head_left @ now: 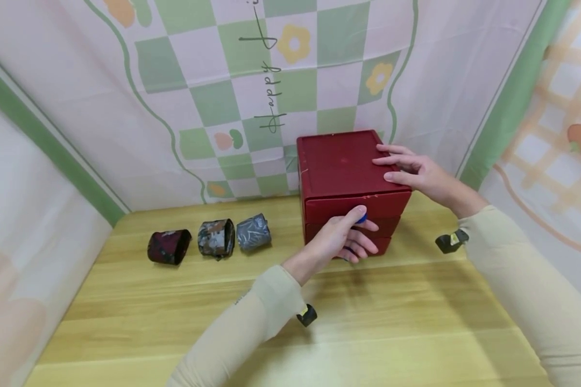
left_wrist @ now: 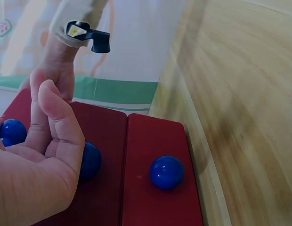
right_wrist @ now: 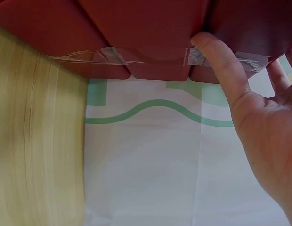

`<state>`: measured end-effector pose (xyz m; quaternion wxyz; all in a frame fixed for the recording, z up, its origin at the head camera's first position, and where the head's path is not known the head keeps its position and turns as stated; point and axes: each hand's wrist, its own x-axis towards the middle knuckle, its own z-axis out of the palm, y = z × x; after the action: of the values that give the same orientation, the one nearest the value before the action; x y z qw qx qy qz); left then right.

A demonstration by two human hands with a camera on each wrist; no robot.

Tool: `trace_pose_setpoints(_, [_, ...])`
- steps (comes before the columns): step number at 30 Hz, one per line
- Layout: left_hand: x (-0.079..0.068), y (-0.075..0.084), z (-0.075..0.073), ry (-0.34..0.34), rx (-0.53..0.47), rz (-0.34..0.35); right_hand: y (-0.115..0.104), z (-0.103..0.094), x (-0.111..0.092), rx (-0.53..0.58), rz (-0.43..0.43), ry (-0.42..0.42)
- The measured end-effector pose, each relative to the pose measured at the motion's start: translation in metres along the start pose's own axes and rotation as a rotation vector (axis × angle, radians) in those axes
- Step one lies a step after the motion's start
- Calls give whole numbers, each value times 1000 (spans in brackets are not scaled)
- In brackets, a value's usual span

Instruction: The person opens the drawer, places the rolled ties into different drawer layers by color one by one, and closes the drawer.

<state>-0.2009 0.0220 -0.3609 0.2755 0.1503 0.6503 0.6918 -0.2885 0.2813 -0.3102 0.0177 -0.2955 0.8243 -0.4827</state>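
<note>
A dark red three-drawer box stands against the back curtain, with a round blue knob on each drawer front. My left hand is at the top drawer, its thumb and index finger pinching the top blue knob; its other fingers reach out loosely in front of the lower drawers. The middle knob is partly hidden behind those fingers, while the bottom knob shows fully. My right hand rests on the box's right top edge, fingers spread over the lid and thumb against its side.
Three small rolled fabric pieces lie in a row left of the box: a dark maroon one, a camouflage one and a grey-blue one. Patterned curtains enclose the wooden table. Clear tape crosses the box's side.
</note>
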Motion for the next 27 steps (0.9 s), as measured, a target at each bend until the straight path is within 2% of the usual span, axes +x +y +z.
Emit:
trace_pose_setpoints(10, [-3, -3, 5, 10, -4, 10, 0, 0, -1, 4, 3, 0])
trace_pose_setpoints(19, [-15, -4, 12, 51, 16, -5, 1, 4, -1, -8, 19, -4])
trace_pose_setpoints(27, [-22, 4, 13, 12, -8, -59, -1, 2, -1, 16, 33, -7])
